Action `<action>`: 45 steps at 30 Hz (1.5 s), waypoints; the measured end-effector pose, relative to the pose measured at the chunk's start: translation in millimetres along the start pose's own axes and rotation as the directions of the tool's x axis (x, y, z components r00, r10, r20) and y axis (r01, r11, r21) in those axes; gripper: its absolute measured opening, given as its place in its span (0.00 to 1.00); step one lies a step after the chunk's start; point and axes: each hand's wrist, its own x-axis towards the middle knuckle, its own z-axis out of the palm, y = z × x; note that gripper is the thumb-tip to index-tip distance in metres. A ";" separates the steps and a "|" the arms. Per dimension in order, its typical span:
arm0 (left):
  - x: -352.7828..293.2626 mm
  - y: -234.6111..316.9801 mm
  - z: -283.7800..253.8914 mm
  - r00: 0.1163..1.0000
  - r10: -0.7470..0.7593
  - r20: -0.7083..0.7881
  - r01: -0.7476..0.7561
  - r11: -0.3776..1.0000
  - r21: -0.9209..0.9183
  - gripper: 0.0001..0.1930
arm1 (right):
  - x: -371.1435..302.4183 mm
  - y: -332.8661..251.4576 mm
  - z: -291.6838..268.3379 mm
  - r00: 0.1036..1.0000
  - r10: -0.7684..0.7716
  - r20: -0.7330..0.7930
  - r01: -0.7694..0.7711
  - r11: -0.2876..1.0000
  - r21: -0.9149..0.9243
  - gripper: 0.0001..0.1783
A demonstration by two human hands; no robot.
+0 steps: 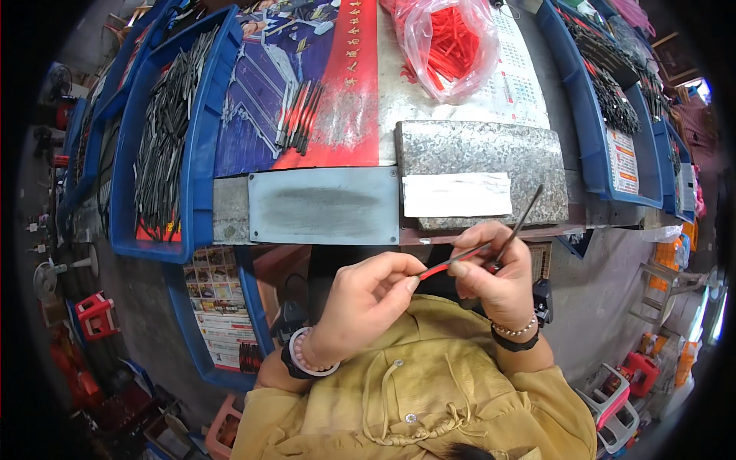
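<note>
Close in front of my body, both hands work on one slim black strip with a red section (437, 270). My left hand (368, 295) pinches its left end between thumb and fingertips. The fingers of my right hand (494, 280) close round its other end. A second thin dark rod (529, 209) also sticks up out of the right hand, slanting to the upper right; its lower end is hidden among the fingers, and its kind is unclear. Beyond the hands, several similar black-and-red strips (300, 116) lie side by side on the printed poster (349, 115).
A clear bag of red plastic pieces (452, 46) sits at the back. On the bench are a speckled slab (475, 146) with a white pad (458, 195) and a grey plate (323, 205). Blue bins of dark strips flank me, one left (201, 161), one right (571, 107).
</note>
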 end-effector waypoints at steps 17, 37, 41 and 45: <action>-1.6 -16.9 -8.2 0.911 -0.229 0.342 0.400 0.688 -0.606 0.15 | 8.5 8.5 0.1 0.999 0.012 0.040 -0.019 0.981 0.192 0.13; -2.9 -6.2 -50.0 0.980 0.054 -0.191 -0.106 0.955 -0.276 0.11 | 15.2 -1.3 2.8 0.999 0.000 0.044 -0.011 0.971 0.240 0.11; 27.5 6.6 -87.6 0.736 0.436 -0.518 -0.169 0.859 0.483 0.08 | 12.0 -5.8 -0.4 0.992 -0.027 0.120 0.018 0.997 0.078 0.07; 74.2 9.1 -121.5 0.590 0.663 -0.461 -0.006 0.574 0.819 0.08 | 7.4 -7.3 -4.7 0.991 -0.060 0.123 0.068 0.996 -0.063 0.07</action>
